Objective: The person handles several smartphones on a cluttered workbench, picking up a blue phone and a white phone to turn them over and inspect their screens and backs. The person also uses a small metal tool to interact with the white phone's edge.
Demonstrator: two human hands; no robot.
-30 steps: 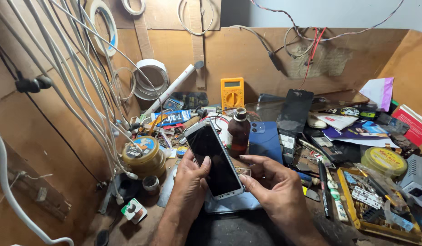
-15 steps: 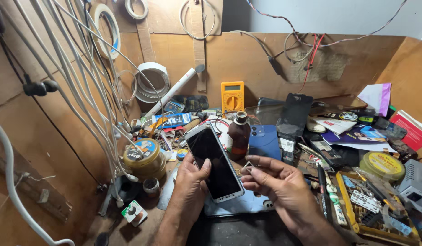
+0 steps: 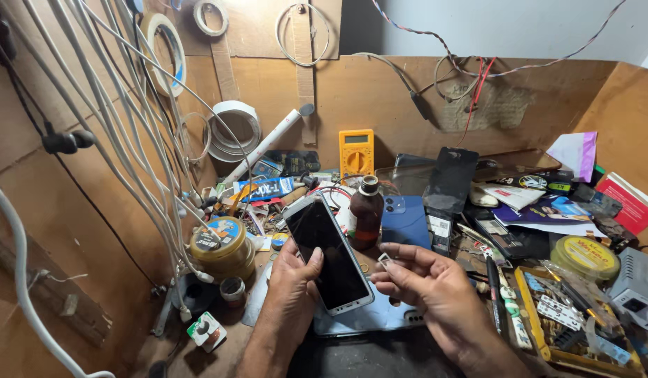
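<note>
My left hand (image 3: 296,280) grips the phone (image 3: 329,255) by its edge, thumb on the dark screen, tilting it up toward me. My right hand (image 3: 425,283) pinches a small metal piece (image 3: 384,260) beside it, above the cluttered tabletop (image 3: 226,350), near a brown bottle (image 3: 366,212).

The left hand (image 3: 292,280) grips a dark-screened smartphone (image 3: 329,255), tilted toward eleven o'clock, thumb on its left edge. At three o'clock of it, the right hand (image 3: 436,287) pinches a small metal piece (image 3: 384,261). A brown bottle (image 3: 367,212) stands at twelve o'clock, just beyond.
</note>
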